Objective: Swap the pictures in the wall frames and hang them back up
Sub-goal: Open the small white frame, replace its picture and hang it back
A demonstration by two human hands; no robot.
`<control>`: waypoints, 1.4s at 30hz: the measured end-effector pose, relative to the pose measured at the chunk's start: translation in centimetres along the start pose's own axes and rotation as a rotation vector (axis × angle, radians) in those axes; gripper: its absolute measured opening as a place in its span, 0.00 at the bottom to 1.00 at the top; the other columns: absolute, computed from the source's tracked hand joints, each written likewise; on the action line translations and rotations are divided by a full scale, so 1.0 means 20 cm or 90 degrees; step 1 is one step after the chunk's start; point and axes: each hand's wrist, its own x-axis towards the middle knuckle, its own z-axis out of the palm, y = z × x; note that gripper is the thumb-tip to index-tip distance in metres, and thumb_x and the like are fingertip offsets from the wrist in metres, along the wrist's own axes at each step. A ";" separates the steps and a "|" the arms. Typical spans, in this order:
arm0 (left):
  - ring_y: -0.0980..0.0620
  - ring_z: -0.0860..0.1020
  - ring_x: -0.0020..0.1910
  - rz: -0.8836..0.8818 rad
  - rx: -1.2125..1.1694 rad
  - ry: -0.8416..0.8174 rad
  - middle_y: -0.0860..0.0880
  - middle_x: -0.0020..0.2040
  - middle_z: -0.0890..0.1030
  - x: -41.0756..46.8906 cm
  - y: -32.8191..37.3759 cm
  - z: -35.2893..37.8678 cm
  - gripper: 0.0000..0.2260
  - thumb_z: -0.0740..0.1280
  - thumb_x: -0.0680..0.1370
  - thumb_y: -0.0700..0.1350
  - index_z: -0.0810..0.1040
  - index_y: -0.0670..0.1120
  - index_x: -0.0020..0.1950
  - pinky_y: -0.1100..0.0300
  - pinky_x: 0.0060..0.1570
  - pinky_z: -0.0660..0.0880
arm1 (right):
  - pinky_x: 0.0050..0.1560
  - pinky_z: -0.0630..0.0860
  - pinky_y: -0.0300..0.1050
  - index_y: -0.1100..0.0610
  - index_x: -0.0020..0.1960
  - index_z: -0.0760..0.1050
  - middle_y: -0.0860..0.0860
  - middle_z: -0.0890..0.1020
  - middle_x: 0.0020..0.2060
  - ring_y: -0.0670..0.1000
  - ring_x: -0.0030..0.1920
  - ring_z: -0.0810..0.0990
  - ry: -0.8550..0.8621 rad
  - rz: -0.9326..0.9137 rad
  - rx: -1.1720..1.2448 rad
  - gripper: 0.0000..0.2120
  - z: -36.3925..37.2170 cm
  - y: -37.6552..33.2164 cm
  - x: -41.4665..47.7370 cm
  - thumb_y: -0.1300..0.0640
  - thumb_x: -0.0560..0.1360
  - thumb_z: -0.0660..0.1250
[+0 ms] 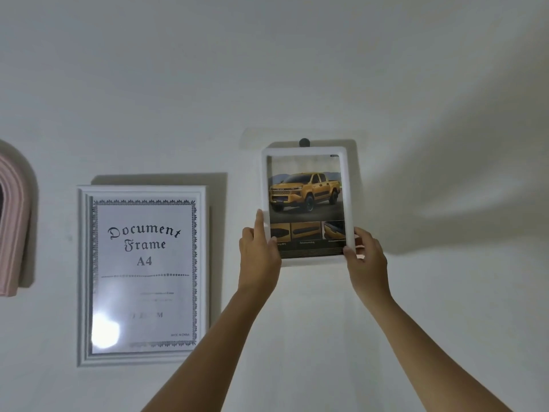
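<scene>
Head view. Gripped lower-left corner of small white frame (pixel 303 151) with left hand (pixel 258 251), forefinger stretched up along side edge. Clasped lower-right corner with right hand (pixel 367 257), thumb on front. Held frame upright against wall (pixel 297 69), top edge just under dark round peg (pixel 304 142); could not tell whether hooked on. Saw yellow pickup picture (pixel 306 191) inside. Noted larger white frame (pixel 83 275) hung to left, lower down, apart from small one, "Document Frame A4" sheet (pixel 144 263) inside. Glimpsed pink arched piece (pixel 13 227) at far left edge.
</scene>
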 end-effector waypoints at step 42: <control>0.55 0.72 0.35 -0.407 -0.185 -0.182 0.54 0.38 0.69 -2.03 -1.13 -1.71 0.31 0.57 0.81 0.40 0.41 0.51 0.76 0.55 0.38 0.73 | 0.43 0.78 0.43 0.57 0.67 0.69 0.53 0.82 0.49 0.49 0.44 0.81 -0.298 -0.007 -0.146 0.18 0.78 -0.74 -3.22 0.56 0.77 0.61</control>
